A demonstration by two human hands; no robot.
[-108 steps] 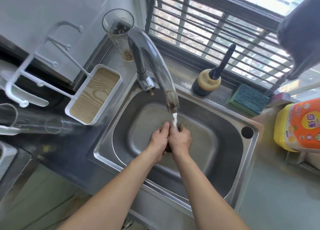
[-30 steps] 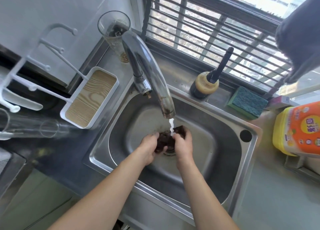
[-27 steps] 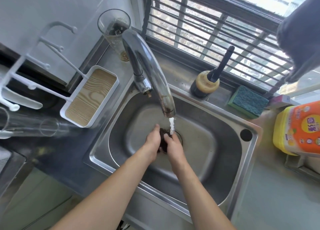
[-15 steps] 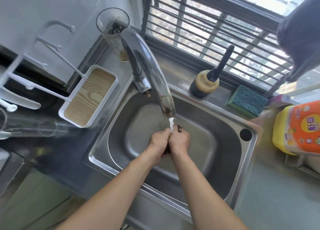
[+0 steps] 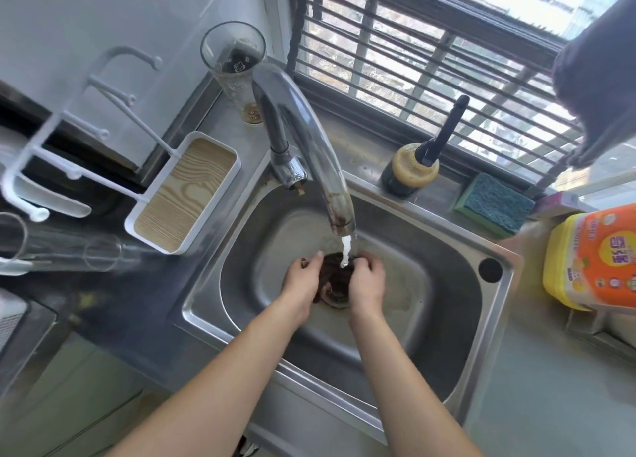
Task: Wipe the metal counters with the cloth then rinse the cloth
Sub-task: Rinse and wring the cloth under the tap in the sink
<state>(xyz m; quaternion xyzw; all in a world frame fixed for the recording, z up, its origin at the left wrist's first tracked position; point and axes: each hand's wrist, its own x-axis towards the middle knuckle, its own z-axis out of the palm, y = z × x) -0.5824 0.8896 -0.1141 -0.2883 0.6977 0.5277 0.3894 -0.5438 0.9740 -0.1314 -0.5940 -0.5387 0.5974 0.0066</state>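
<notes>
Both forearms reach in over the near rim of the sink to the middle of the basin. The left hand and right hand are each curled shut on an end of the dark cloth, stretched between them directly over the drain. The stream from the tap lands on the cloth's middle.

Risks, as judged: water striking a bunched cloth may splash toward the near rim and the counter; a loosened grip would drop the cloth onto the drain and slow the outflow. The spout hangs close above the knuckles, so lifting the hands straight up could knock it.

Clearance: the basin offers open room left, right and toward the person; less upward. Beyond, along the far edge of the counter, stand a brush and sponge, with a glass at the far left corner and a detergent jug at the right edge. All sit well apart from the hands.
</notes>
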